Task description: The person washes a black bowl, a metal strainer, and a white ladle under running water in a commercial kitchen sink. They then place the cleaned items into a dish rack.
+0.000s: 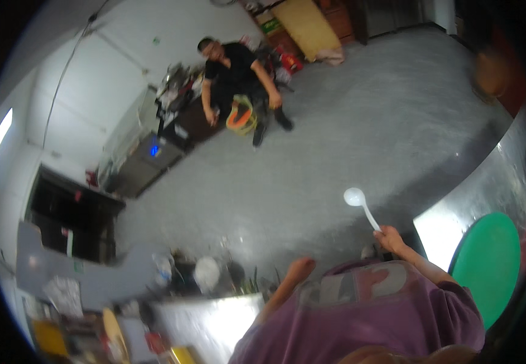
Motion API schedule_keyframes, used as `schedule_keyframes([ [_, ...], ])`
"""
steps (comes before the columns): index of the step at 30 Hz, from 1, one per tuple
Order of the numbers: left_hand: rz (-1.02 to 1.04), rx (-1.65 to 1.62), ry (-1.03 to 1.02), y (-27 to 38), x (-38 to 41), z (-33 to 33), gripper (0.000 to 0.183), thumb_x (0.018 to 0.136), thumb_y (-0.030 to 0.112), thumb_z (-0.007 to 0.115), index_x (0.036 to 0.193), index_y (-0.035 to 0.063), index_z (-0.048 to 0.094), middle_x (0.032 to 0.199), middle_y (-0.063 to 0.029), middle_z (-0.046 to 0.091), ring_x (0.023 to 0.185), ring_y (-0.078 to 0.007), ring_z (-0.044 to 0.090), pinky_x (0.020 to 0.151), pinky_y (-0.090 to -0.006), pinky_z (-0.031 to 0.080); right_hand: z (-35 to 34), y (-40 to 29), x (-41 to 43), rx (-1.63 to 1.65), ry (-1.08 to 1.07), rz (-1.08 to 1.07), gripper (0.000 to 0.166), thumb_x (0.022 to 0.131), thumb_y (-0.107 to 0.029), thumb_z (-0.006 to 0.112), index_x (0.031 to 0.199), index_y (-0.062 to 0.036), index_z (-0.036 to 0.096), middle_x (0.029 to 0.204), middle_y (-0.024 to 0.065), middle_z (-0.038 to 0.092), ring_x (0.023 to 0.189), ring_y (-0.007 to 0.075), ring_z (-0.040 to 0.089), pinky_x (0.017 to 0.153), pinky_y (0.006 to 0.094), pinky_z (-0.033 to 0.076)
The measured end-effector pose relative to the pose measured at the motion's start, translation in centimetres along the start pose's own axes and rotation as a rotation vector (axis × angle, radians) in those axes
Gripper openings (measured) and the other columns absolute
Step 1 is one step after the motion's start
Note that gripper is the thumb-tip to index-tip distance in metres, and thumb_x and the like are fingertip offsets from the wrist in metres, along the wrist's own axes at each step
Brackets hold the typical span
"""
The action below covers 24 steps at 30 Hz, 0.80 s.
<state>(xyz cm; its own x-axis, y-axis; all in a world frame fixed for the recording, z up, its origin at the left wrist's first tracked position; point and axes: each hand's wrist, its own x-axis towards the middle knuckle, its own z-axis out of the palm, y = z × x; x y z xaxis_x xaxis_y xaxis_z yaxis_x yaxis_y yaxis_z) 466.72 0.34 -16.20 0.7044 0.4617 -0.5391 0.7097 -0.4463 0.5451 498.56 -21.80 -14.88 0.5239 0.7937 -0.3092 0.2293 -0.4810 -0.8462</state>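
My right hand (388,239) grips the handle of a white ladle (354,197). The ladle's bowl points away from me, up over the grey floor. Held in front of my purple shirt (372,309), my left hand (302,268) has its fingers curled in. It is blurred, so I cannot tell whether anything is inside it. Closest to my right arm is a round green board or lid (490,268), beside a shiny metal worktop (440,227).
A seated person (233,68) is across the grey floor (299,164), near a yellow-green basket (241,116) with something orange. A metal cabinet (147,159) lines the wall. Another metal table (208,318) stands at my left, a white round container (207,274) near its edge.
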Motion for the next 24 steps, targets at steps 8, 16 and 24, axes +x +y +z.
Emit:
schedule_keyframes([
  [8, -0.48, -0.115, -0.103, -9.2, 10.9, -6.8, 0.024, 0.088, 0.022, 0.053, 0.082, 0.0018, 0.065, 0.083, -0.0148, 0.068, 0.08, -0.0284, 0.066, 0.071, -0.0421, 0.051, -6.1, -3.0, 20.0, -0.105, 0.031, 0.079, 0.03, 0.092, -0.028, 0.054, 0.089, 0.0016, 0.059, 0.07, 0.0148, 0.061, 0.063, 0.0259, 0.063, 0.062, 0.0393, 0.049],
  [16, -0.102, 0.239, -0.309, -11.2, 32.4, -18.0, 0.02, 0.085, 0.017, 0.051, 0.078, 0.005, 0.065, 0.082, -0.0139, 0.069, 0.079, -0.0256, 0.067, 0.07, -0.0413, 0.053, -11.6, -8.0, 30.8, 0.03, 0.118, 0.305, 0.033, 0.091, -0.028, 0.054, 0.081, 0.0029, 0.058, 0.064, 0.0117, 0.058, 0.056, 0.0222, 0.06, 0.057, 0.0376, 0.049],
  [24, 0.244, -0.084, 0.062, 9.4, 60.4, -31.1, 0.026, 0.085, 0.026, 0.056, 0.092, 0.0038, 0.067, 0.086, -0.0164, 0.068, 0.08, -0.0303, 0.065, 0.07, -0.0406, 0.05, -18.8, -6.7, 42.6, 0.215, 0.302, 0.254, 0.037, 0.087, -0.031, 0.055, 0.074, 0.0037, 0.057, 0.057, 0.0118, 0.056, 0.049, 0.0199, 0.057, 0.05, 0.0347, 0.046],
])
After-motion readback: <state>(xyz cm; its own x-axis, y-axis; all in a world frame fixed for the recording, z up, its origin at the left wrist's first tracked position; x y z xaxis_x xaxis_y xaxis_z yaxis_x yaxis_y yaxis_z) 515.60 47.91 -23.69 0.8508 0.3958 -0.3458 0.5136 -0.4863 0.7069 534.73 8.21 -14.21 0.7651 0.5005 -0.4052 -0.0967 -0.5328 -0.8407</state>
